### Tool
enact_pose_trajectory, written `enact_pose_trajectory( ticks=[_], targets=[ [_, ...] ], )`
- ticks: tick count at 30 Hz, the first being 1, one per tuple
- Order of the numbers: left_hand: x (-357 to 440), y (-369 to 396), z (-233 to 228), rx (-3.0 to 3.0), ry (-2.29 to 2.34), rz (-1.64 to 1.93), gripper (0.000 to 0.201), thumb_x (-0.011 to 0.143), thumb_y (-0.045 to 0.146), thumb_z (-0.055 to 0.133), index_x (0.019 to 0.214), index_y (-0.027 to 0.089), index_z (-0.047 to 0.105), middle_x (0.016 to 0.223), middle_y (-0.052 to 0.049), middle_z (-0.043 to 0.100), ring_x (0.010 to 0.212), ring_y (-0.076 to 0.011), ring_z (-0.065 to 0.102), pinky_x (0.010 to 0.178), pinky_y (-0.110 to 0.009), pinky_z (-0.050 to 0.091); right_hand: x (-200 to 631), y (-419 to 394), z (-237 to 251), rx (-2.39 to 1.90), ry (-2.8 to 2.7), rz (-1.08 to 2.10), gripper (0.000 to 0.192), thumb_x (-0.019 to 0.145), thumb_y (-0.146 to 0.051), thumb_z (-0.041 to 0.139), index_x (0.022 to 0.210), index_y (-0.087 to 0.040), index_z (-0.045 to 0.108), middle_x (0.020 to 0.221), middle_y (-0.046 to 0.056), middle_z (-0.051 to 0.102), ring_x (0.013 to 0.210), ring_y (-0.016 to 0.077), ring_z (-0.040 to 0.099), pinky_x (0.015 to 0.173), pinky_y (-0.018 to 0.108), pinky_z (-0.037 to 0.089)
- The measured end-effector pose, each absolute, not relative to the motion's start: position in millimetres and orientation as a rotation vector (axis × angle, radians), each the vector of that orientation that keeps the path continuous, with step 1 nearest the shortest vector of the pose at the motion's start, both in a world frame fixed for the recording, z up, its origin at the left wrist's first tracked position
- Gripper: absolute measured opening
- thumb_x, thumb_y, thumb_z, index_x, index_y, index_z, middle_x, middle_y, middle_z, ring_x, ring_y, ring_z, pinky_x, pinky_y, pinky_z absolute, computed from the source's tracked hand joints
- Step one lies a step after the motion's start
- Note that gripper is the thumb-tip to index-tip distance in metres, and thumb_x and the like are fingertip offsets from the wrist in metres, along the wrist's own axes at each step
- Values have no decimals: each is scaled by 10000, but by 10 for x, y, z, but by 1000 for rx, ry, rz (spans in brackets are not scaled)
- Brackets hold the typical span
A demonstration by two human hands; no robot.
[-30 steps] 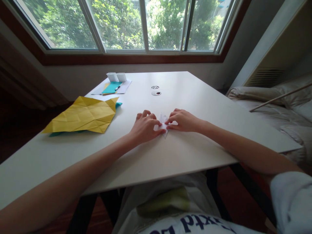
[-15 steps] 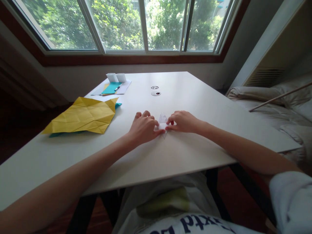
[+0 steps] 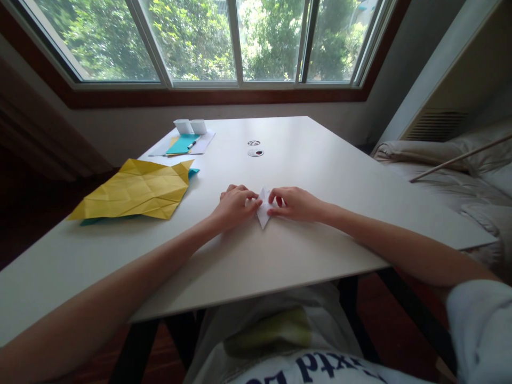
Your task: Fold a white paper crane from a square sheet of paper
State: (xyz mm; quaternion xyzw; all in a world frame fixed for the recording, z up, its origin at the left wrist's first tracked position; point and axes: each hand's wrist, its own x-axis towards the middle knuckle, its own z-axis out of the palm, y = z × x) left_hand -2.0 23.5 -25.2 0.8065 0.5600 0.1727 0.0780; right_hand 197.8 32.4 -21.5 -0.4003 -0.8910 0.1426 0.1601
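Observation:
A small piece of folded white paper (image 3: 263, 214), pointed toward me, lies on the white table (image 3: 304, 256) between my hands. My left hand (image 3: 237, 207) pinches its left edge, with thumb and forefinger close together and the other fingers curled. On the opposite side, my right hand (image 3: 294, 204) grips the paper's right edge between thumb and bent fingers. The fingertips cover part of both edges, while the top point and the lower point stay visible.
To the left lies a large creased yellow paper (image 3: 136, 189) over a teal sheet (image 3: 194, 173). Farther back are a teal paper (image 3: 182, 144), a pen (image 3: 193, 144) and two white folded boxes (image 3: 190, 127). Round metal fittings (image 3: 255, 153) sit in the tabletop.
The white paper has shifted slightly left and its lower point now shows more plainly. My left thumb has drawn back from its front, and my right hand has moved slightly left.

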Motion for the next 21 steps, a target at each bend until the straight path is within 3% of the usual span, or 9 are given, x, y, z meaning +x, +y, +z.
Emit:
enact_pose_trajectory(
  ticks=[6, 14, 21],
  targets=[
    [-54, 310, -304, 2198, 1480, 667, 393, 777, 419, 498, 1023, 160, 659, 966, -83, 645, 918, -235, 559, 842, -375, 418, 1981, 343, -248, -1134, -2509, 560, 290, 756, -430, 601, 918, -193, 560, 730, -10, 601, 616, 104, 527, 570, 219, 354],
    [-6, 212, -229, 1578, 1190, 899, 416, 636, 282, 687, 1017, 136, 609, 912, -77, 658, 769, -186, 602, 673, -311, 458, 1935, 305, -276, -1080, -2447, 567, 306, 763, -420, 587, 959, -201, 499, 770, -3, 582, 634, 117, 522, 582, 243, 371],
    [-17, 199, -183, 1439, 1062, 1110, 573, 602, 175, 730, 1131, 149, 511, 760, -15, 642, 671, -144, 592, 615, -284, 451, 1963, 382, -301, -1162, -2063, 809, 581, 689, -483, 647, 1107, -187, 372, 918, 48, 585, 704, 142, 558, 609, 292, 454]
  ],
)
